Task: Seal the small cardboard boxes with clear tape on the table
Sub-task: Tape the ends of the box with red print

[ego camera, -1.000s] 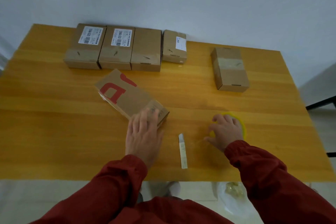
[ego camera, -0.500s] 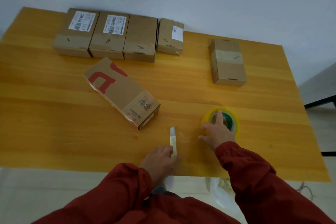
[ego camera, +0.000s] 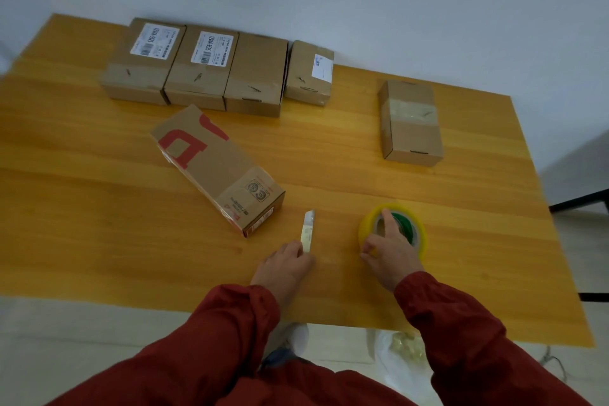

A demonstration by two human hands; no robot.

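A long cardboard box with red lettering (ego camera: 216, 165) lies at an angle in the middle of the wooden table (ego camera: 99, 224). A small white utility knife (ego camera: 308, 229) lies on the table in front of it, and my left hand (ego camera: 286, 265) grips its near end. To the right stands a yellowish roll of clear tape (ego camera: 393, 229) with a green core. My right hand (ego camera: 389, 252) rests on the roll, forefinger in its hole, thumb and fingers on its outer side.
Several small cardboard boxes (ego camera: 197, 67) stand in a row along the far edge, two with white labels. A taped box (ego camera: 410, 122) sits alone at the far right. A plastic bag (ego camera: 402, 353) lies on the floor below the near table edge.
My left hand left the long box and came back to the knife. My right hand uncovered the tape roll and put a finger in its hole. The view shifted slightly.
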